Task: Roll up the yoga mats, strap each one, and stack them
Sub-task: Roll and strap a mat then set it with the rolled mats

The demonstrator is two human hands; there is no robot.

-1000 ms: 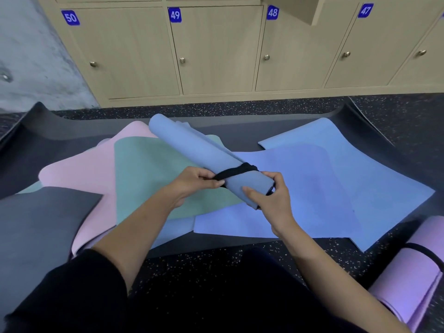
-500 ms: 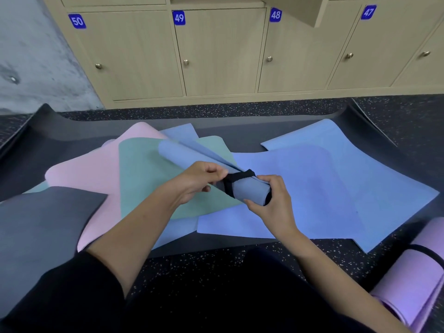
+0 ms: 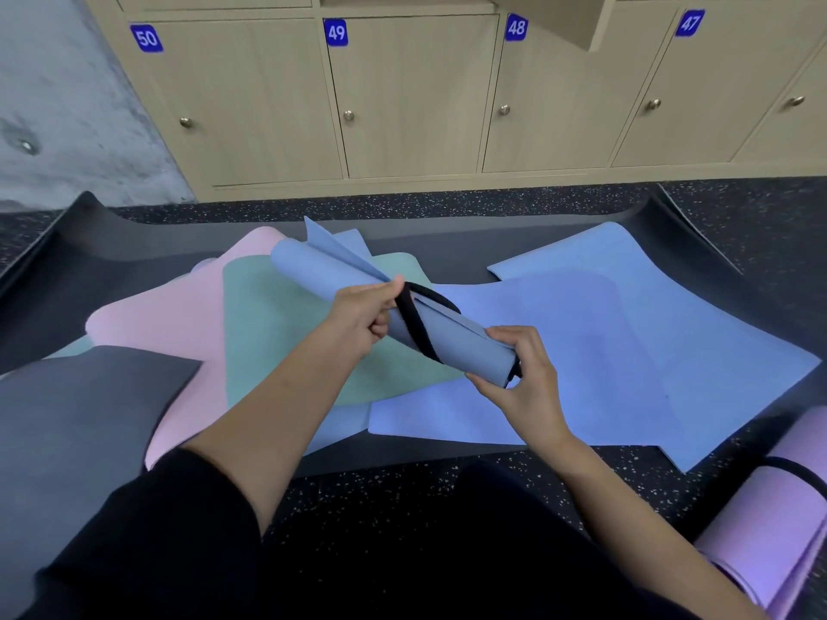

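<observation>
The blue roll [image 3: 456, 342] is up off the floor [image 3: 402, 490], held slantwise over the flat mats [image 3: 626, 333], far end to the left, near end to the right. The right hand [image 3: 523, 373] is curled round the near end, thumb on top and fingers underneath. That looks like the anchor, clamping the layers so the roll can't spring open. The left hand [image 3: 362, 319] is closed too, pinching the black strap [image 3: 414, 324] where it comes over the top of the roll. The strap runs diagonally rather than square across, so I'd say it's being drawn snug, not yet settled.

Holding the roll in the air makes sense, since the strap can pass all the way round without snagging on the mats below.

Now the doubtful parts. The left hand hides any buckle or fastening, so I can't tell whether the strap is closed. At the far end the layers fan apart, with one corner sticking up, and how tight the roll is there is hard to judge. Something dark shows at the near end by the right palm, but I can't make it out.

Over at near right lies a purple roll [image 3: 769, 521], already banded, with the frame edge cutting it off.
</observation>
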